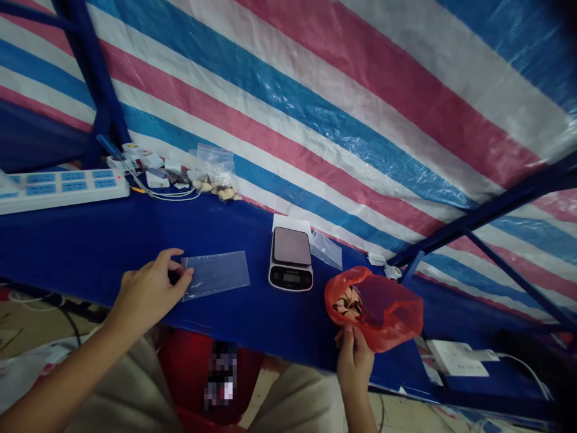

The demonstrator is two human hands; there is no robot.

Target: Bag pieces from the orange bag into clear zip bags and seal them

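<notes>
My left hand (151, 291) rests at the left edge of a flat clear plastic bag (216, 275) lying on the blue table top (112, 252), its fingers pinching that edge. My right hand (354, 358) grips the lower side of a red plastic bag (387, 316) above the table's front edge. Inside the red bag's opening, a heap of tan and dark pieces (347, 304) shows, and a dark purple patch covers part of the bag. A digital kitchen scale (291, 258) stands between my hands, nearer the right one, with nothing on its platform.
A white power strip (58, 189) lies at the far left, with cables and small white items behind it. Farther back, a clear bag of pale pieces (217, 174) stands. Another clear bag (326, 249) lies beside the scale. A white socket (456, 358) sits lower right. Striped tarpaulin and blue frame bars rise behind.
</notes>
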